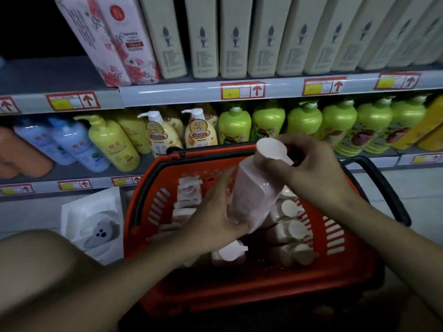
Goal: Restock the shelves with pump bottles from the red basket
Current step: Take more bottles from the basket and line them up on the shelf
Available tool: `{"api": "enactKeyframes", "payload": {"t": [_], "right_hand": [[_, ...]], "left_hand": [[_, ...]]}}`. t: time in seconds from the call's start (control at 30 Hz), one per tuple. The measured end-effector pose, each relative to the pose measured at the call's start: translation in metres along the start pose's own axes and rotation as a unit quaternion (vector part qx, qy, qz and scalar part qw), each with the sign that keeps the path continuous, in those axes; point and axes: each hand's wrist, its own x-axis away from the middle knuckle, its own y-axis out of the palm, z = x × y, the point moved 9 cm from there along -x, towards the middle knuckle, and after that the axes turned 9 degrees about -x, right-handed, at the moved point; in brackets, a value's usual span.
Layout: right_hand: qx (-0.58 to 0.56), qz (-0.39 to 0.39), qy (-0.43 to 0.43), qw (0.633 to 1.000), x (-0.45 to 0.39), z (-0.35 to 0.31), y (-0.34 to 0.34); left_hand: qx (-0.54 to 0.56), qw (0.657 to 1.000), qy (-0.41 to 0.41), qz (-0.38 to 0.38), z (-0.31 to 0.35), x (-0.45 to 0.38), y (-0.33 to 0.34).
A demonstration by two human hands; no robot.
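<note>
A pale pink pump bottle [254,192] with a white pump head is held tilted above the red basket [239,283]. My left hand [215,212] grips its lower body from the left. My right hand [314,171] holds it near the neck, just below the pump head. Several more pink pump bottles [287,231] lie in the basket, their white heads showing. The basket stands on the floor against the lower shelf [72,178].
The lower shelf holds blue, yellow and green pump bottles [304,121]. The upper shelf [263,88] carries cream boxes and two floral pink boxes. A white packaged item [96,224] leans on the floor left of the basket. The basket's black handle [383,188] folds out at right.
</note>
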Motion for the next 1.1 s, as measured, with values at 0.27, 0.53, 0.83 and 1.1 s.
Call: {"api": "enactKeyframes", "payload": {"t": [0.27, 0.53, 0.83, 1.1], "right_hand": [[0.052, 0.14, 0.031, 0.988, 0.008, -0.024, -0.018], [-0.105, 0.112, 0.001, 0.988, -0.003, -0.055, -0.042], [-0.14, -0.181, 0.057, 0.972, 0.015, -0.05, 0.011], [-0.252, -0.031, -0.049, 0.966, 0.033, -0.129, -0.032]], "left_hand": [[-0.087, 0.988, -0.037, 0.12, 0.013, 0.002, 0.006], [0.202, 0.969, -0.103, 0.098, 0.029, -0.019, -0.024], [0.445, 0.893, -0.053, 0.039, 0.073, -0.028, -0.076], [0.251, 0.966, 0.037, 0.05, 0.155, -0.006, -0.147]]}}
